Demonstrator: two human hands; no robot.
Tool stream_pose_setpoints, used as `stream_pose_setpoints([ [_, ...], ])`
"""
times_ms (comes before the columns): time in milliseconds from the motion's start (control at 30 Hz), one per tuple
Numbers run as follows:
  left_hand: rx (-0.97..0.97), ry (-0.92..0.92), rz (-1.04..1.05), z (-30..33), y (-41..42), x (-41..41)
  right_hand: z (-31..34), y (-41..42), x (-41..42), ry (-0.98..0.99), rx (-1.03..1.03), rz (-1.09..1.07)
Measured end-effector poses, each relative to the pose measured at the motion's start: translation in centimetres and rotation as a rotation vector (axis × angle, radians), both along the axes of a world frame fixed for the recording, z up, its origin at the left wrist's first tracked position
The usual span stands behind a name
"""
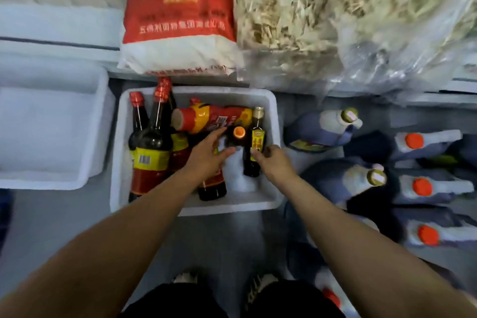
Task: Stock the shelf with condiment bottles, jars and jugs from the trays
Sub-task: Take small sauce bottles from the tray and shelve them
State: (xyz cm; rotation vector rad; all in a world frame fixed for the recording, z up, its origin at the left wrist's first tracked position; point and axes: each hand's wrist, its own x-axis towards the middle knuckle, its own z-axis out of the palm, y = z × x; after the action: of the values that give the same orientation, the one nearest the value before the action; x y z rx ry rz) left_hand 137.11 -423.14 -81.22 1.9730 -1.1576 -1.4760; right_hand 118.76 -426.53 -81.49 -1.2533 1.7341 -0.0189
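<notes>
Both hands reach into the middle tray [272, 111]: the left hand [206, 155] spreads slack fingers over the orange-capped bottle [238, 134], the right hand [271, 160] pinches the slim bottle [255, 144]. Best to grip bodies, not caps, and lift straight up. Labels are blurred; the red sack's [180, 8] Chinese print is unreadable

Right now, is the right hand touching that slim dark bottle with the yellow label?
Touching. The head view shows the right hand with its fingertips against the slim dark bottle, no gap between them.
</notes>
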Motion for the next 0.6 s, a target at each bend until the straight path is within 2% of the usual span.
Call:
stream_pose_setpoints([
  [167, -0.148, -0.037, -0.102, -4.7, -2.4, -0.1, -4.8, -1.5, 1.4, 0.020, -0.010, -0.053],
  [367, -0.097, -0.029, -0.098, -5.1, -2.9, -0.2, -5.8, -0.8, 1.6, -0.042, 0.003, -0.125],
  [500, -0.128, -0.071, -0.088, -5.7, -3.4, -0.5, -7.1, -0.3, 1.9, -0.098, 0.051, -0.133],
  [600, -0.154, -0.033, -0.060, -6.1, -3.3, -0.4, -7.9, 0.3, 1.5, -0.186, 0.107, -0.175],
])
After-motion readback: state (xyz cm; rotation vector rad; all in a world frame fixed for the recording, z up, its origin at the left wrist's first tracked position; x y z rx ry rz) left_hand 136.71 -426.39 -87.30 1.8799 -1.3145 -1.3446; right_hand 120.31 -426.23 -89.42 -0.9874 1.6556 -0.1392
